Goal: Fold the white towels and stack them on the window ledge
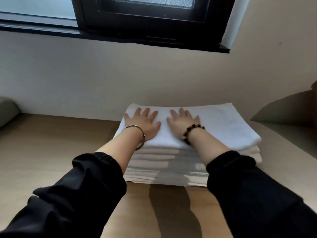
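Observation:
A stack of several folded white towels [223,127] sits on the wooden window ledge [51,143], close to the wall. My left hand [144,122] lies flat on the top towel's left part, fingers spread, a thin metal bangle on the wrist. Beside it, my right hand [183,121] presses flat on the same towel near its middle, fingers straight, a dark bead bracelet on the wrist. Both forearms in black sleeves reach over the stack's front edge and hide part of it.
A dark-framed window [137,19] runs above the beige wall. A grey-green cushion [6,110] lies at the ledge's left end, and another grey cushion [288,109] leans at the right, just past the towels.

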Available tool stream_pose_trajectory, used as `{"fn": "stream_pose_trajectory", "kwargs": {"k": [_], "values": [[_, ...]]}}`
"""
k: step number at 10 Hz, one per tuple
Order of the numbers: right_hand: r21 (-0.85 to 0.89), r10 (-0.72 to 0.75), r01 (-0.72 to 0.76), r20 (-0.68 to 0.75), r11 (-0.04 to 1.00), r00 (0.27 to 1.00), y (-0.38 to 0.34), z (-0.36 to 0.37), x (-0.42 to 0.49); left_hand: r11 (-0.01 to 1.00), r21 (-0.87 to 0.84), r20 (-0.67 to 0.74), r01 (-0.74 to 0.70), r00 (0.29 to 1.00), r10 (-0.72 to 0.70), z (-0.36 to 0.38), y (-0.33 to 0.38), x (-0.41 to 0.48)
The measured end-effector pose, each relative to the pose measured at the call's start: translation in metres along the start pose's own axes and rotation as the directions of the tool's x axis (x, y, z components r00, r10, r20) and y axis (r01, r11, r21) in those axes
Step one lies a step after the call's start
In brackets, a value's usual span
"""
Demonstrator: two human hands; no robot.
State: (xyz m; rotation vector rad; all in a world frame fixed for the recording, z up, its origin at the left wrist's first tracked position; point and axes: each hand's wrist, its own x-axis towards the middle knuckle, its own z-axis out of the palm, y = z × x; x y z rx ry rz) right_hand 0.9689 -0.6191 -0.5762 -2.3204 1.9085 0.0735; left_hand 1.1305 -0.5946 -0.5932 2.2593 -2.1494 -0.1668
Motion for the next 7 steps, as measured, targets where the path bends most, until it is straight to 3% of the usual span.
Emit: {"fn": "stream_pose_trajectory", "kwargs": {"k": [1, 2, 3, 5, 6, 7], "values": [[-0.014, -0.029, 0.028, -0.053, 1.0, 0.998, 0.008, 0.009, -0.005, 0.999, -0.037, -0.01, -0.007, 1.0, 0.007, 0.001, -0.006, -0.002], [-0.051, 0.156, -0.159, -0.046, 0.986, 0.987, 0.065, 0.002, -0.002, 0.999, -0.047, -0.039, -0.019, 0.999, 0.018, 0.002, -0.004, -0.003], [-0.089, 0.192, -0.197, -0.063, 0.976, 0.979, 0.084, 0.001, -0.008, 0.999, -0.024, -0.035, -0.023, 0.999, 0.022, 0.001, -0.002, -0.006], [-0.083, 0.156, -0.158, -0.04, 0.984, 0.987, 0.077, -0.008, -0.018, 1.0, 0.015, -0.035, -0.025, 0.999, 0.025, -0.006, 0.001, -0.013], [-0.028, 0.024, -0.025, -0.03, 0.999, 0.999, 0.057, -0.019, -0.027, 0.999, 0.038, -0.103, -0.028, 0.994, 0.031, -0.016, 0.009, -0.025], [0.071, -0.123, 0.132, -0.111, 0.989, 0.986, 0.033, -0.036, -0.039, 0.994, 0.061, -0.185, -0.085, 0.978, 0.095, -0.025, 0.022, -0.039]]}}
